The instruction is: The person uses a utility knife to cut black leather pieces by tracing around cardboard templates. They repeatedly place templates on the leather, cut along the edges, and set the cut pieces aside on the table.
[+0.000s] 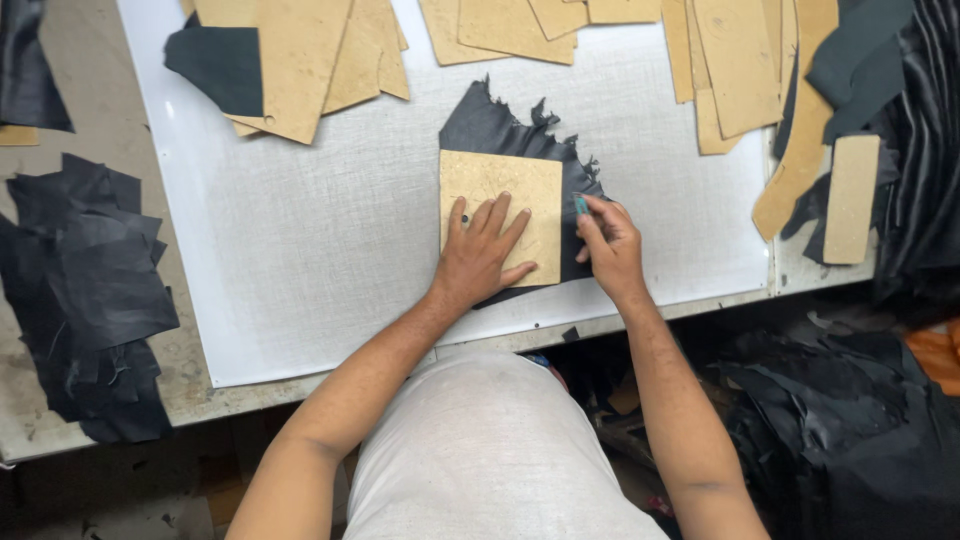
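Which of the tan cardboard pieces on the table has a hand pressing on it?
The square tan template at the centre, lying on black leather. The left hand lies flat on it; the other tan pieces lie untouched along the far edge.

A square tan cardboard template (502,212) is pressed flat by the left hand (483,253), fingers spread, on a piece of black leather (500,130) with a ragged upper edge. A small teal-handled cutting tool (581,206) is gripped in the right hand (610,245) and held at the template's right edge. The work is laid on a white cutting board (330,230) set on a worn table (90,400). More tan templates (300,60) are scattered along the board's far edge, and black leather scraps (90,290) are heaped at the left. A white shirt (480,450) is seen below.
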`<state>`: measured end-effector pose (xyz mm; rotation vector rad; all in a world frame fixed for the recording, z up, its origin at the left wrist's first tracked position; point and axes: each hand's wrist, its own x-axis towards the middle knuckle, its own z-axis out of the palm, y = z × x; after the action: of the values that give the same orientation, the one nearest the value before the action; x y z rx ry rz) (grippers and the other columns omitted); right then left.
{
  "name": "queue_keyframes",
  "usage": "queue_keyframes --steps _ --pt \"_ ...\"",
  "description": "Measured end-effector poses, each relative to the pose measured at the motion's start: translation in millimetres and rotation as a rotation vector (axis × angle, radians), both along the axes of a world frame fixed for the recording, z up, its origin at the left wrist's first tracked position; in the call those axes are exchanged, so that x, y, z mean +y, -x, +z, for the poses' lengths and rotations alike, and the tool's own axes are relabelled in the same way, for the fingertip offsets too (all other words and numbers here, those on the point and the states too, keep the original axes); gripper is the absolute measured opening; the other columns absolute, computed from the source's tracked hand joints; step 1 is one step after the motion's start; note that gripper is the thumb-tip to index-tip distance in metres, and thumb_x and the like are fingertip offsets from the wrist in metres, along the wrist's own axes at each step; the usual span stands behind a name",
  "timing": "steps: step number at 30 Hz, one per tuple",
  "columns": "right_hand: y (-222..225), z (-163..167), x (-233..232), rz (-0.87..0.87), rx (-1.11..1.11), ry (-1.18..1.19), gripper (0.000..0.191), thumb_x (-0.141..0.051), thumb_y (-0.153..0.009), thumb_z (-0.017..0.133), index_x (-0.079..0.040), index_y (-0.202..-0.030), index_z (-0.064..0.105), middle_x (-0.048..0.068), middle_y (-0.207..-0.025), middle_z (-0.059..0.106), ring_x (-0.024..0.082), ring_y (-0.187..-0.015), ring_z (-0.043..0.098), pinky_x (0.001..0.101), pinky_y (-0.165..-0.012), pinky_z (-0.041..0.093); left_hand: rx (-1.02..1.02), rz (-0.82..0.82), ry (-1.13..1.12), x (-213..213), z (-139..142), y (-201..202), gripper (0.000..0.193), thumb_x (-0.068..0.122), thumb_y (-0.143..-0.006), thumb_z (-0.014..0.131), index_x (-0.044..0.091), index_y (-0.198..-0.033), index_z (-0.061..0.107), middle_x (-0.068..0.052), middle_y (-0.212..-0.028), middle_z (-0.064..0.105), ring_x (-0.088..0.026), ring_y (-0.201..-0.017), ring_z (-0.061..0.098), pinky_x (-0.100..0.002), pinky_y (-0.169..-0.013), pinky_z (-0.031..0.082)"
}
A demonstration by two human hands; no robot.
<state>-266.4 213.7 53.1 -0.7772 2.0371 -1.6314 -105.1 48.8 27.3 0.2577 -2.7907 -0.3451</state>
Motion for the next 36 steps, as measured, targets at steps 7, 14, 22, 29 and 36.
queue_keyframes --steps 7,14,22,29,36 --pt "10.2 27.7 -149.3 0.410 0.741 -0.193 0.024 -0.010 -0.093 0.074 -0.010 -0.117 0.076 0.009 -0.105 0.071 0.029 -0.098 0.065 0.0392 -0.085 0.053 -0.017 0.040 -0.027 -8.0 -6.5 0.0 0.079 0.072 -0.081 0.066 0.023 -0.143 0.059 -0.014 -0.154 0.045 -0.033 -0.147 0.033 -0.079 -0.115 0.010" --pt "5.2 19.8 -190.4 0.490 0.923 -0.471 0.015 -0.019 -0.090 0.077 -0.015 -0.104 0.081 0.005 -0.092 0.067 0.025 -0.088 0.060 0.0371 -0.076 0.053 -0.099 0.052 -0.061 -9.7 -8.4 4.1 0.081 0.078 -0.081 0.062 0.024 -0.142 0.059 -0.014 -0.156 0.041 -0.035 -0.151 0.025 -0.080 -0.116 0.007" --pt "74.3 33.9 -59.6 0.294 1.104 -0.487 0.024 -0.006 -0.087 0.077 -0.015 -0.108 0.082 0.001 -0.088 0.068 0.024 -0.080 0.058 0.0362 -0.067 0.053 -0.065 0.052 -0.048 -11.9 3.2 5.4 0.079 0.074 -0.077 0.068 0.027 -0.140 0.060 -0.012 -0.160 0.039 -0.036 -0.151 0.027 -0.079 -0.115 0.011" --pt "35.6 19.7 -51.8 -0.097 0.600 -0.342 0.024 -0.010 -0.088 0.077 -0.010 -0.112 0.078 0.007 -0.088 0.070 0.024 -0.073 0.064 0.0378 -0.068 0.054 -0.306 0.074 -0.002 -12.1 40.8 22.5 0.109 0.075 -0.069 0.073 0.022 -0.157 0.038 -0.014 -0.162 0.029 -0.037 -0.143 0.032 -0.083 -0.104 0.023" --pt "17.0 -4.8 -76.7 -0.351 0.470 -0.528 0.020 -0.011 -0.084 0.076 -0.005 -0.103 0.080 0.013 -0.090 0.073 0.029 -0.082 0.072 0.0411 -0.075 0.056 -0.521 0.025 0.016 -18.7 57.5 39.8 0.115 0.079 -0.069 0.073 0.023 -0.159 0.028 -0.017 -0.163 0.020 -0.039 -0.142 0.031 -0.087 -0.099 0.027"
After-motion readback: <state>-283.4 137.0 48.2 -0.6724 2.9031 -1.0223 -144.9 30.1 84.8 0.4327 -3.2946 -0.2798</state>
